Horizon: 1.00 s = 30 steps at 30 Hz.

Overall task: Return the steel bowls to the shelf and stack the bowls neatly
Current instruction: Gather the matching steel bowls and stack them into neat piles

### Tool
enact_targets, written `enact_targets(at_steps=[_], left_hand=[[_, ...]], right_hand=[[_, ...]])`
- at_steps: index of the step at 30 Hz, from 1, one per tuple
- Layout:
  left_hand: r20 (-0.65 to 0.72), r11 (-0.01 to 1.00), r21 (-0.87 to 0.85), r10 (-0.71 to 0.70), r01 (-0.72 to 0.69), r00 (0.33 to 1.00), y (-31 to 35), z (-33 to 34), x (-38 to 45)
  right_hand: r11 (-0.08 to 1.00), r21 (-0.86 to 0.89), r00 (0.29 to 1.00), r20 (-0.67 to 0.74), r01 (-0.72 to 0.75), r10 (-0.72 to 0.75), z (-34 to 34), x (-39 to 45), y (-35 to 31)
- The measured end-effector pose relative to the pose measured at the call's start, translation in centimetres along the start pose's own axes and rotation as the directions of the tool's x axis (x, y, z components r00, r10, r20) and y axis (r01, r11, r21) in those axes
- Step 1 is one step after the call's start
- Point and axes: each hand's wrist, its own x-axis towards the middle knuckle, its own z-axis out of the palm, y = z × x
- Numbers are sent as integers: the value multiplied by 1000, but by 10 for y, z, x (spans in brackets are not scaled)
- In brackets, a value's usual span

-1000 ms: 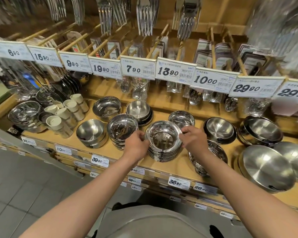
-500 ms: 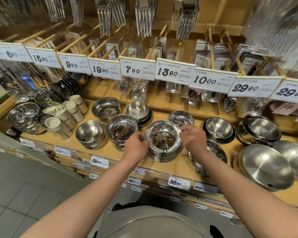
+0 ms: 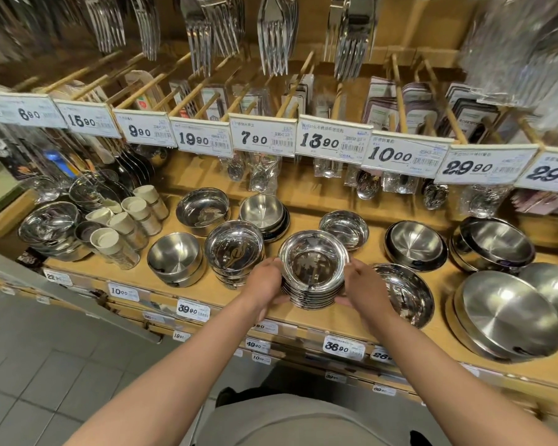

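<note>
Near the shelf (image 3: pixel 187 296) edge, both hands cup the bowl stack (image 3: pixel 313 268).

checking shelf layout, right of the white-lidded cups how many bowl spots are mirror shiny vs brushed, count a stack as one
mirror-shiny spots: 5, counting the held stack
brushed spots: 6
total: 11

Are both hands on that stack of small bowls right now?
Touching. The head view shows the left hand against the left side of the bowl stack and the right hand against its right side, fingers wrapped low round it.
</note>
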Motion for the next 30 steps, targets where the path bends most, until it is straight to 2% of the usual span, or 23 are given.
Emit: enact_targets(at_steps=[7,15,17,20,22,24,27,30], left_hand=[[28,999,41,0,-2,1000,3,-2,7],[31,996,87,-15,12,999,6,-5,2],[-10,992,122,20,-19,1000,6,-7,-6],[-69,914,365,215,-176,974,7,-12,-24],[-34,845,446,346,-295,938,11,-9,-38],[40,793,480,407,-375,912,13,-3,-47],[166,779,470,384,-415,908,12,8,-53],[293,820,417,287,-392,912,6,20,-54]], right_hand=[[985,172,999,-34,5,1,1,-8,9],[977,215,998,-57,-1,13,-2,-14,7],[968,252,996,-82,-4,26,-7,-18,9],[959,285,984,-170,-4,55,-19,-35,17],[950,312,970,-233,3,74,-28,-55,25],[945,327,947,-302,0,105,-39,-75,34],[911,411,900,-388,-24,198,-53,-97,48],[877,480,868,-423,-30,261,-66,-117,57]])
